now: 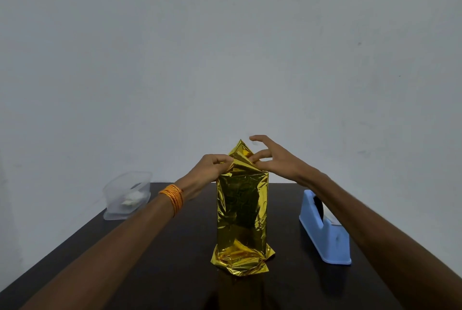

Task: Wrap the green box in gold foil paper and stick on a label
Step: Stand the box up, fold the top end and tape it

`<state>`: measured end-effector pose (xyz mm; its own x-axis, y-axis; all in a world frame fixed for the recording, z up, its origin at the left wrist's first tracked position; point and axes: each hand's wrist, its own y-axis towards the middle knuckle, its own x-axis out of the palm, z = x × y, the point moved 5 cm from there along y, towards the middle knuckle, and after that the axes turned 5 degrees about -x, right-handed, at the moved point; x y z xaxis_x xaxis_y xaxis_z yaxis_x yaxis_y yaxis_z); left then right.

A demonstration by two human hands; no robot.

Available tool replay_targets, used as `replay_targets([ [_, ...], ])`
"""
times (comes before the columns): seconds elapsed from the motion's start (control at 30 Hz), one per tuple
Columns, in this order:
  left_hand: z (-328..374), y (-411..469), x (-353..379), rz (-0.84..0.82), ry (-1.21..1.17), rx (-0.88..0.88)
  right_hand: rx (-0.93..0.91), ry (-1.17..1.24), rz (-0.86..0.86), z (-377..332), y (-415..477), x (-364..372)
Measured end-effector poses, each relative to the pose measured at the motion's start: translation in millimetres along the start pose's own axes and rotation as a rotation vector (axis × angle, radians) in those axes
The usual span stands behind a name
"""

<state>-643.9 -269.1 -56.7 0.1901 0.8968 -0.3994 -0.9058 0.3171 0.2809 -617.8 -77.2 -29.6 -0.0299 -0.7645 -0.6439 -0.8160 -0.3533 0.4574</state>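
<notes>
A tall parcel of gold foil paper (241, 209) stands upright near the middle of a dark table (175, 247), the box inside it fully covered so that none of its own surface shows. The foil is smooth but creased down the front, flares out in crumpled loose folds where it meets the table, and rises to a loose pointed peak at the top. Both hands work at that top end. The left hand (211, 165) has its fingers curled in, pinching the foil at the upper left corner. The right hand (277, 159) nips a fold of foil at the upper right between thumb and a fingertip, its other fingers splayed and lifted clear. A band of orange thread (172, 197) circles the left wrist. A light blue tape dispenser (325, 232) sits on the table to the right of the parcel, apart from it. At the table's far left corner is a clear plastic container (117, 199) with something white (132, 199) inside, too blurred to name. A plain pale wall (225, 47) stands behind
</notes>
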Motion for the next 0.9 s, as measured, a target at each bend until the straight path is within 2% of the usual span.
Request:
replay_targets([
  [0.27,10.3,0.6,9.3,-0.062,0.043,0.001,-0.015,0.022,0.004,-1.4,-3.7,-0.2],
  [0.37,10.9,-4.4,9.8,-0.056,0.031,0.025,-0.066,-0.027,0.156,1.8,-2.6,-8.1],
  [0.47,7.7,-3.9,8.8,-0.046,0.058,0.038,-0.086,0.044,0.352,-4.8,0.4,-21.3],
  [0.63,7.7,-4.1,7.6,-0.023,0.060,0.051,-0.133,-0.043,0.210,-23.8,22.3,-1.5],
  [0.77,9.1,-9.3,7.9,-0.034,0.077,0.059,-0.158,-0.063,0.307,-32.0,36.3,-0.9],
  [0.9,12.8,-13.6,10.3,-0.064,0.061,0.046,-0.146,0.070,0.449,-32.1,40.9,-13.6],
])
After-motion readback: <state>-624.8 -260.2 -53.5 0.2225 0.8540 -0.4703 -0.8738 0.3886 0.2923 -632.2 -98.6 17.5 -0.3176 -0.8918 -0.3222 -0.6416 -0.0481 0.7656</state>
